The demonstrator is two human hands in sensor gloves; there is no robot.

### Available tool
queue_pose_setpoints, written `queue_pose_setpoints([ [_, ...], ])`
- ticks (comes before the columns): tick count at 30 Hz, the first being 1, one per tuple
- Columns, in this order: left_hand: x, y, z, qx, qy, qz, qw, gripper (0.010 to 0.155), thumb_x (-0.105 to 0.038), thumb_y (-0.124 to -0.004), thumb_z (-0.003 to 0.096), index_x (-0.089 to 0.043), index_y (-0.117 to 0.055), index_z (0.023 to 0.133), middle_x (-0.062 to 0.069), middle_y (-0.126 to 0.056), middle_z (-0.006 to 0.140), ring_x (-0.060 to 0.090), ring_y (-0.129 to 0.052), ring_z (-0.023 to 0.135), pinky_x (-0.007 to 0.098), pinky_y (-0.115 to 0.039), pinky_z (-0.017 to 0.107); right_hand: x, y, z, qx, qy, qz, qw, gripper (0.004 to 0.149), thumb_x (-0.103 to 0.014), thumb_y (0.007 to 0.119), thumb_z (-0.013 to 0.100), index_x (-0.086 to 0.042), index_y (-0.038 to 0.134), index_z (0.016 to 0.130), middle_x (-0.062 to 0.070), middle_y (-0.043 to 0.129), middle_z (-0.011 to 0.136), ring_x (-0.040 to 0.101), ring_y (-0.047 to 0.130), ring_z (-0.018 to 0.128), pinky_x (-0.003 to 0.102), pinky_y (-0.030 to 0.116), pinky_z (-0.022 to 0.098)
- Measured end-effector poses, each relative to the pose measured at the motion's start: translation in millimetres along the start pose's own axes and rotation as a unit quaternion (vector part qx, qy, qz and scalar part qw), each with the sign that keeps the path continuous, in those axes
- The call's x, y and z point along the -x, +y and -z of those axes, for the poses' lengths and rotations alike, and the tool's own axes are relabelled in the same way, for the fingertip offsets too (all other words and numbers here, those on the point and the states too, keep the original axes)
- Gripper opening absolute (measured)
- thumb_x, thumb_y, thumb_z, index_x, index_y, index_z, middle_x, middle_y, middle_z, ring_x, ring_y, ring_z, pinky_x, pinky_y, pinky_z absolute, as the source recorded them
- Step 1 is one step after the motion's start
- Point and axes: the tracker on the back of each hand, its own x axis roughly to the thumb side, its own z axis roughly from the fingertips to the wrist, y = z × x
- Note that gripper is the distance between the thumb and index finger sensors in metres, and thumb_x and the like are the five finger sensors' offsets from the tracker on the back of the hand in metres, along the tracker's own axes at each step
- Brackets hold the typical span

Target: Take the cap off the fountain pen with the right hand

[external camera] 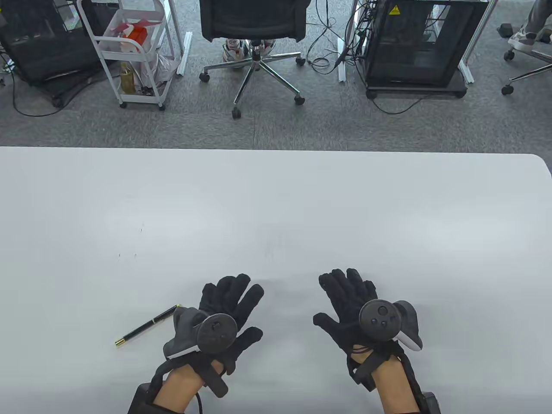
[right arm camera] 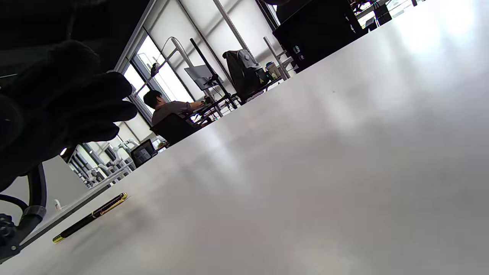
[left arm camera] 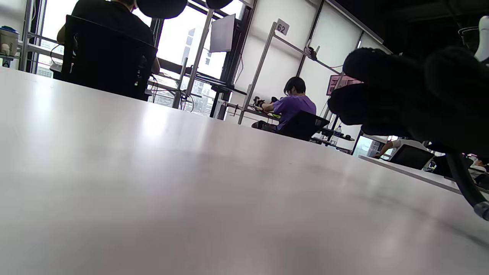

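Observation:
A black fountain pen [external camera: 148,325] with gold trim lies capped on the white table [external camera: 276,207], near the front edge and just left of my left hand. My left hand [external camera: 235,302] is over the table with fingers spread, holding nothing. The pen's near end is beside its tracker. My right hand [external camera: 345,297] is about a hand's width to the right, fingers spread and empty, well away from the pen. The pen also shows in the right wrist view [right arm camera: 89,217], lying alone on the table. It does not show in the left wrist view.
Beyond the table's far edge stand an office chair [external camera: 254,26], a white trolley [external camera: 129,51] and a black cabinet [external camera: 414,43]. The table's right far corner is rounded [external camera: 541,161].

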Motion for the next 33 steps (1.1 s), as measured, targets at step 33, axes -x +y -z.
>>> queue_pose_setpoints([
  [33,11.6,3.9,-7.2,-0.014,0.021,-0.004,1.000,0.080,-0.066,-0.055,0.0328,-0.040,-0.024,0.101,0.013,-0.035,0.116,0.052,-0.050,0.106,0.077,-0.042,0.066,-8.3,2.1,-3.2,-0.002,-0.007,-0.003,1.000,0.075,-0.069,0.057,0.054,-0.037,0.023,0.113,0.018,0.033,0.121,0.049,0.026,0.109,0.069,0.017,0.073],
])
